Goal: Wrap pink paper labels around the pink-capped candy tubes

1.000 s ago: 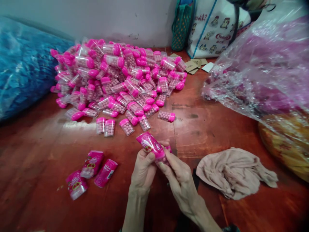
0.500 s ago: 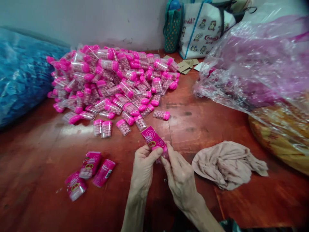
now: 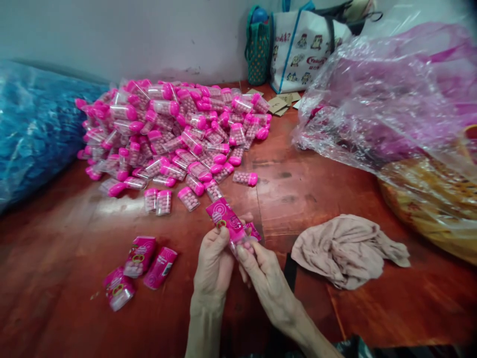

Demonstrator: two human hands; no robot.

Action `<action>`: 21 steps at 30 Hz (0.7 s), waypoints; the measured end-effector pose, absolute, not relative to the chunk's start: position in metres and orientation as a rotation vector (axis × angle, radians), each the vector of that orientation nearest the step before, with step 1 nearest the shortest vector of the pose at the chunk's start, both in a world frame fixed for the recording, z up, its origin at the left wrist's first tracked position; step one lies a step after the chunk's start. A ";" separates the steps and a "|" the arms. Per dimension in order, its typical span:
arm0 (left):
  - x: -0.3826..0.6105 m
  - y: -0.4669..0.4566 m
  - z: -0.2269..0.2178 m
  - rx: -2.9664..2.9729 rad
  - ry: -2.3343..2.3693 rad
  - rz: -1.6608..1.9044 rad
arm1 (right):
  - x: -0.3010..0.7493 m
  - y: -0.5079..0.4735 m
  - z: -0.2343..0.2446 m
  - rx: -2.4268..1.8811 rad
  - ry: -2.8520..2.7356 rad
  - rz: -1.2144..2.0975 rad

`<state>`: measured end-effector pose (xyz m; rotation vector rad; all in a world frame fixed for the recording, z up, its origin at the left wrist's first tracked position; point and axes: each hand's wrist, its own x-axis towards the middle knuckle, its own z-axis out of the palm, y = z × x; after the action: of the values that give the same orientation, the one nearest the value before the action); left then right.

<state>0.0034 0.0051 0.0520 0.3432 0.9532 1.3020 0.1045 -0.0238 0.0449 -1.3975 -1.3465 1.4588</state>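
My left hand [image 3: 215, 256] is closed on a pink printed sleeve [image 3: 224, 215], thumb pressed on its front. In my right hand [image 3: 266, 281], thumb and fingers pinch a clear candy container [image 3: 244, 244] with pale pink balls, whose upper end meets the sleeve's lower end. Whether the cap is inside the sleeve is hidden. Another pink printed piece [image 3: 253, 231] shows behind the fingers; I cannot tell what holds it. To the left lie three sleeved candy containers [image 3: 139, 256]. Beyond my hands is a big heap of pink-capped candy containers [image 3: 175, 129] without sleeves.
A blue-filled plastic bag [image 3: 37, 129] stands at the left. On the right are a crumpled beige cloth [image 3: 346, 251], a clear plastic bag with pink contents [image 3: 383, 94] and a yellow round item [image 3: 425, 199]. A white printed bag [image 3: 303, 54] and cardboard pieces [image 3: 279, 104] sit at the back.
The sleeve and both hands have shifted slightly left in view. My right hand has drawn lower, and more of the clear container now shows below the sleeve. A second pink piece has come into sight.
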 end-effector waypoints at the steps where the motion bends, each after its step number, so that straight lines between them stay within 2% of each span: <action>1: 0.006 0.005 0.052 0.332 0.980 1.317 | 0.104 -0.024 0.044 -1.412 -1.381 1.425; 7: 0.010 0.007 0.053 0.415 0.981 1.276 | 0.105 -0.020 0.046 -1.475 -1.573 1.239; 16: 0.004 0.008 0.060 0.566 0.895 1.151 | 0.116 -0.015 0.057 -1.308 -1.534 1.393; 21: 0.013 0.004 0.056 0.504 0.930 1.206 | 0.105 -0.019 0.044 -1.411 -1.608 1.030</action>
<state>0.0131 0.0043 0.0560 0.5041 0.9300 1.2065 0.1052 -0.0191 0.0438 -1.4109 -1.6075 1.0302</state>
